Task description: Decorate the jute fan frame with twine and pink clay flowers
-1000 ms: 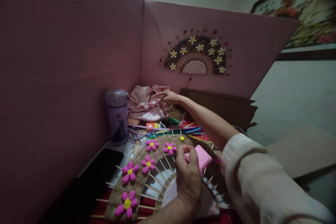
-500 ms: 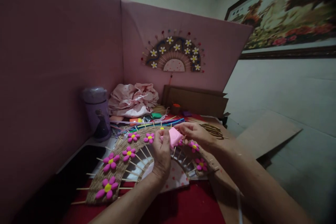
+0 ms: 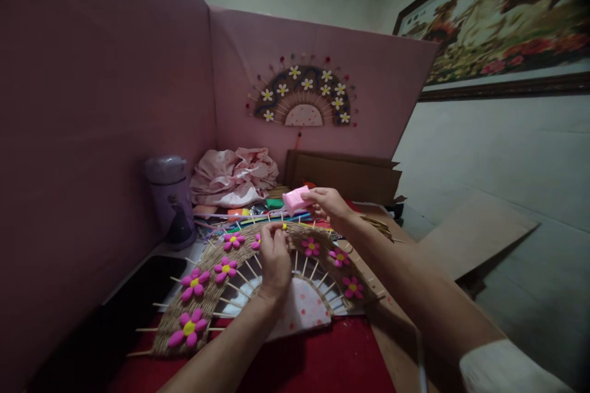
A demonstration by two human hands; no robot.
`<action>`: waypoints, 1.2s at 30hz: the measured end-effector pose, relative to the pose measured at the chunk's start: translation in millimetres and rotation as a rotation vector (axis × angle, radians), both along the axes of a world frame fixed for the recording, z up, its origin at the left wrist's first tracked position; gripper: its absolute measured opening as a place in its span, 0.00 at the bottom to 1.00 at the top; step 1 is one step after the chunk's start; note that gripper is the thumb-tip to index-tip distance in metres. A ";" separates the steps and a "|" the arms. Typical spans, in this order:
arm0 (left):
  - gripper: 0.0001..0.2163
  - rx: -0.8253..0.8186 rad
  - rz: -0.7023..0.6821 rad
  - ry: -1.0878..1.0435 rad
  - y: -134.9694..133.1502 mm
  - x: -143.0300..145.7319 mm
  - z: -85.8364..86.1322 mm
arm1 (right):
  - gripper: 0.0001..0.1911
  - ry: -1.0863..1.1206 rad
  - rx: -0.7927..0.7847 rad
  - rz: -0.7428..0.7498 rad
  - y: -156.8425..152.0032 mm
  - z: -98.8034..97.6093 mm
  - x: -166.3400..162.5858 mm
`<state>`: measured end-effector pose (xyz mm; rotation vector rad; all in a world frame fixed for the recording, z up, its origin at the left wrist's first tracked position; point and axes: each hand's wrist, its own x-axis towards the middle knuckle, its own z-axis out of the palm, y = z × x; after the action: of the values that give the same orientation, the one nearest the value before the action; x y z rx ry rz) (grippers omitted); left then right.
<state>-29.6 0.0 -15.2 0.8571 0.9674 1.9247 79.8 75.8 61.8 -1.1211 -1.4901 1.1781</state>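
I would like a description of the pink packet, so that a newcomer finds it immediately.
Start at the nearer half-round fan. Just above its top edge in the picture, the right hand holds the packet at its fingertips. It is pale pink and blocky, unlike the darker pink flowers on the fan.

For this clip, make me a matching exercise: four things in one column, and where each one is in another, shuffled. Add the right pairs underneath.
Things
1. Pink packet
2. Purple bottle
3. White-flowered fan
4. Framed picture

Places
A. On the pink panel at the back
B. On the pale wall at the right of the view
C. Held in the fingers of the right hand
D. Left of the crumpled cloth

Right pairs
1-C
2-D
3-A
4-B
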 end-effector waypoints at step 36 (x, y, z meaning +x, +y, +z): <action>0.12 0.012 -0.240 0.001 -1.8 -10.8 15.1 | 0.19 -0.322 0.559 -0.154 -58.9 -65.5 38.0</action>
<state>-40.4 -1.8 -0.1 0.9366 0.8149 1.7266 117.8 17.0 -3.7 -1.0341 -1.7905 0.4353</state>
